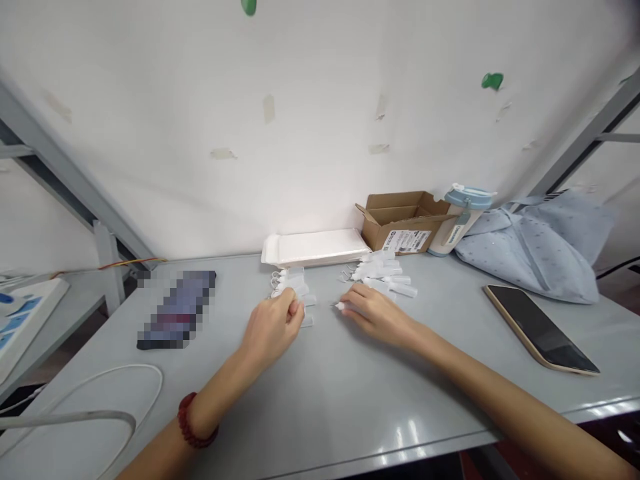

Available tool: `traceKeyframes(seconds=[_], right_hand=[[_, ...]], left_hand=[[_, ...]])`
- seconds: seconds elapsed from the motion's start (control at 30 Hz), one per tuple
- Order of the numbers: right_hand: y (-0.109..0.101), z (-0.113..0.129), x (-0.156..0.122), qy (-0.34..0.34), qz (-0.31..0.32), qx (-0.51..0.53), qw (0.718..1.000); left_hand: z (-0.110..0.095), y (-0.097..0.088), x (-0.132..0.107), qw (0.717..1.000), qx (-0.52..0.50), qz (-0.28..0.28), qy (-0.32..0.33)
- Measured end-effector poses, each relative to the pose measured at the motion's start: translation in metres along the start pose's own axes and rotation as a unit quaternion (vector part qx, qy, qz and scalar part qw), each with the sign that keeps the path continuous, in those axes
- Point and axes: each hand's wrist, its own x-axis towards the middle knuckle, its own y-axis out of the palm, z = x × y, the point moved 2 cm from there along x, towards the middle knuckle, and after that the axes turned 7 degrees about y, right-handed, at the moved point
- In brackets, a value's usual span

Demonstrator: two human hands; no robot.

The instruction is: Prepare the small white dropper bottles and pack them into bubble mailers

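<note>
Circling the left wrist at between seven and eight o'clock, a bracelet of dark red round beads (193, 421) is worn, the clock being centred between the hands with twelve at the wall. A thick, pale, curved cable (75, 419) is laid at eight o'clock on the smooth grey tabletop (340, 400).

At nine o'clock the left hand (270, 323) is curled, its thumb pressed to the forefinger; whether anything is held inside cannot be told. At three o'clock a small white nozzle with a thin needle-like tip (341, 306) is pinched in the fingers of the right hand (373, 312), the tip being pointed at nine.

Farther out at three, a flat black-screened phone with a pale gold edge (543, 330) is laid.

Beyond the hands, small translucent plastic bottles with white tops are gathered in two groups: a left group (294, 280) at eleven, partly hidden, and a right group (375, 269) at one. The work is judged to be under way, with one piece gripped; which group is finished and which is left cannot be told.

Behind, a flat white package (320, 247) is set at twelve and an open brown cardboard box (400, 230) at one.
</note>
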Motion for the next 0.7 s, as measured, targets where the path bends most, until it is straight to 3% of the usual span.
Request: traceKeyframes(seconds=[0.13,0.3,0.43,0.7], right_hand=[[-0.01,0.015,-0.002,-0.002,-0.031,0.114,0.993],[-0.017,0.032,-0.006,0.023,-0.006,0.226,0.974],[-0.014,0.033,-0.007,0.01,-0.005,0.24,0.971],[-0.015,0.026,-0.006,0.03,-0.045,0.222,0.974]], left_hand=[[-0.008,0.003,-0.002,0.997,-0.065,0.025,0.02],[-0.019,0.005,-0.006,0.988,-0.139,0.038,0.054],[-0.025,0.006,-0.008,0.979,-0.164,0.081,0.088],[-0.025,0.002,-0.007,0.982,-0.156,0.061,0.086]])
